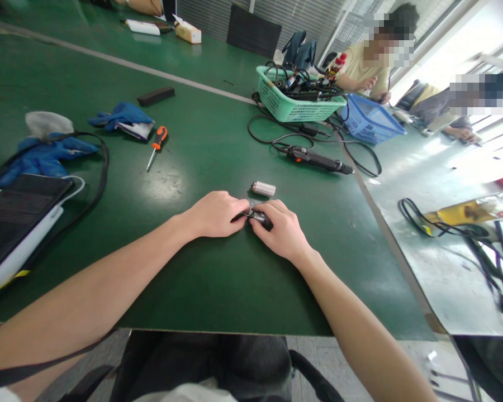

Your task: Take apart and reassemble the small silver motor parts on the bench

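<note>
Both my hands meet low over the green table. My left hand (220, 214) is closed, with a dark piece partly showing between thumb and fingers; its kind is hidden. Closed around a small dark cylindrical part (263, 220) is my right hand (281, 226). A thin metallic bit bridges the two hands, and I cannot tell whether they hold one joined object. Just beyond my fingertips a small silvery cylinder (263, 188), like a little motor or battery, lies on its side, apart from both hands.
Farther off lie an orange-handled screwdriver (156, 146), blue gloves (123, 119) and a corded electric screwdriver (318, 160). A green basket (291, 111) of cables and a blue basket (371, 125) stand behind. At left is a tablet-like device (23, 212). Two people sit at the far right.
</note>
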`<state>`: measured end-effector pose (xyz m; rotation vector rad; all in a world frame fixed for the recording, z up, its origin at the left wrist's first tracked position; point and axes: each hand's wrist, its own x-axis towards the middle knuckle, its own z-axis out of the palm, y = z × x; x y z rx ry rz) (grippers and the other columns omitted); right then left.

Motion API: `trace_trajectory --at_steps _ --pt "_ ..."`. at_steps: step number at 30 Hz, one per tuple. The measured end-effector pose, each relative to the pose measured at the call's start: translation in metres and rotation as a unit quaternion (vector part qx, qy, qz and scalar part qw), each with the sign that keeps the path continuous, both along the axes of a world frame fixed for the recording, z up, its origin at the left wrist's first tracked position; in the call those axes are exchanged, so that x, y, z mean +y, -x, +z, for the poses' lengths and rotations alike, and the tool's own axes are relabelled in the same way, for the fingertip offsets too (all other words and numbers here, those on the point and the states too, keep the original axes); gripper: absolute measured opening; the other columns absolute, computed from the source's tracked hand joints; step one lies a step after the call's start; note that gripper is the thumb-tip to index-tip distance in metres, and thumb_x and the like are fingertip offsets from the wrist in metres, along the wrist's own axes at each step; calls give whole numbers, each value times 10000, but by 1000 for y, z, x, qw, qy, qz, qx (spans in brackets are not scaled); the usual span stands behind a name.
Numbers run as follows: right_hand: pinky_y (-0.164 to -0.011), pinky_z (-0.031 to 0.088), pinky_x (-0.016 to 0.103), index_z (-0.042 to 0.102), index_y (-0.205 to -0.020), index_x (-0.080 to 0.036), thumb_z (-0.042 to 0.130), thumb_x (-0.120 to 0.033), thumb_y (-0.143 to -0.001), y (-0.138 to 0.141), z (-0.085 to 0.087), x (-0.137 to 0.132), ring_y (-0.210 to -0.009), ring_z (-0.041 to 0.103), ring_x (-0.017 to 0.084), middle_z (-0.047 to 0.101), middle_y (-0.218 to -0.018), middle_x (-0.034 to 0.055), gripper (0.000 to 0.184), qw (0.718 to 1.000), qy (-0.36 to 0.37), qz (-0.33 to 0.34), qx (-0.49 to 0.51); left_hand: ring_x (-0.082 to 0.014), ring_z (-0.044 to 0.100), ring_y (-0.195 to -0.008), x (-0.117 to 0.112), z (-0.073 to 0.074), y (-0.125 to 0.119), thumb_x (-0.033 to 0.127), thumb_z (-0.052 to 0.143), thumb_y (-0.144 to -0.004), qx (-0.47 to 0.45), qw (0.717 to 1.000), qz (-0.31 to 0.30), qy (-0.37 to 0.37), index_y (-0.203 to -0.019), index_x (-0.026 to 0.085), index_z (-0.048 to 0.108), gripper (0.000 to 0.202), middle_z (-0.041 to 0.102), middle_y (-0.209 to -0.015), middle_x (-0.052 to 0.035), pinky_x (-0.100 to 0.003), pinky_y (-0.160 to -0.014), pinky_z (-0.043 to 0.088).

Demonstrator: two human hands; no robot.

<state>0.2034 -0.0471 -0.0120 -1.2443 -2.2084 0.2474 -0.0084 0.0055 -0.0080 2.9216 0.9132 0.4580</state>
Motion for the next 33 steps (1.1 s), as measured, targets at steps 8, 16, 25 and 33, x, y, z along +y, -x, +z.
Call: trace_trajectory --at_steps 8,16,25,33 --pt "-885 525 419 648 -1064 -232 600 -247 -934 0 -1 0 -977 608 261 688 -998 73 140 1000 -1 -1 -2 -206 651 -635 -1 1 0 336 502 -935 3 1000 15 -7 -913 215 661 201 695 -685 -24 -325 -582 360" --pt "-885 529 423 650 -1078 -230 586 -244 -937 0 0 0 -974 613 264 689 -998 78 155 1000 -7 -4 -6 -211 636 -612 -1 1 0 345 490 -940 9 1000 16 -14 -902 220 650 206 690 -676 -26 -332 -567 343" --pt "-912 531 433 640 -1127 -234 568 -239 -954 0 -1 0 -1002 609 266 687 -1038 82 187 1000 -11 6 -6 -212 649 -630 -1 0 -1 358 488 -958 18 999 15 -29 -933 217 643 211 701 -701 -28 -326 -573 361" --pt "-914 534 433 637 -1119 -237 573 -240 -955 -2 0 -1 -1001 615 265 685 -1036 79 176 1000 -10 10 -6 -214 654 -642 -1 -1 0 364 483 -968 19 999 8 -30 -956 216 646 220 709 -718 -28 -326 -584 370"
